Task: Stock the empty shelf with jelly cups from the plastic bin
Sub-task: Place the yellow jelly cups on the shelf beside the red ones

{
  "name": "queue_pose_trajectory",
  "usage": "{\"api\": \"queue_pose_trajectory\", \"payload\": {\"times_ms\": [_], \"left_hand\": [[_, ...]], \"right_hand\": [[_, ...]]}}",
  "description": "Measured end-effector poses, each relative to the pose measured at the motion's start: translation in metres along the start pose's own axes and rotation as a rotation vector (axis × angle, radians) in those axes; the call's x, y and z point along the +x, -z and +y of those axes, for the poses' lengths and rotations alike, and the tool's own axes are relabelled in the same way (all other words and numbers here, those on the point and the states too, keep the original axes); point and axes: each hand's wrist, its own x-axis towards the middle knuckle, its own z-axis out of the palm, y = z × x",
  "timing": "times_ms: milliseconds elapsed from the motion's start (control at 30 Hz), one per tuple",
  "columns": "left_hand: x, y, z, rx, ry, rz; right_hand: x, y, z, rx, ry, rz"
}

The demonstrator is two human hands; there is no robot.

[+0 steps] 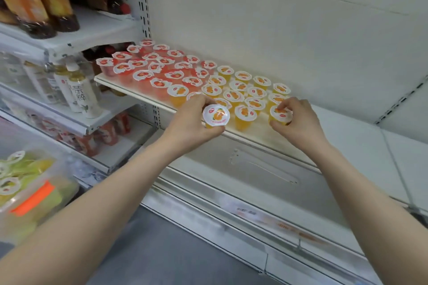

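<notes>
left hand (193, 120) fingers curled round an orange jelly cup (215, 116) mid-frame, right hand (298, 120) pinching another orange cup (280, 115) on the shelf (261, 139), plastic bin (27, 194) lower left

Both hands, left (192, 120) and right (297, 120), each grip an orange jelly cup (216, 115) at the shelf (129, 87) edge.

Chinese characters on pale bottle (80, 97), jelly cup lids (216, 115) print too blurred to read

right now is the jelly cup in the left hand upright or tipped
Tipped. The left hand holds the orange jelly cup with its lid turned toward the camera, its body mostly hidden behind it.
</notes>
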Motion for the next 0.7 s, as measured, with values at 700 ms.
{"api": "queue_pose_trajectory", "payload": {"times_ms": [700], "left_hand": [[0.026, -0.068, 0.045, 0.476, -0.327, 0.006]], "right_hand": [[0.026, -0.010, 0.046, -0.236, 0.347, 0.014]]}}
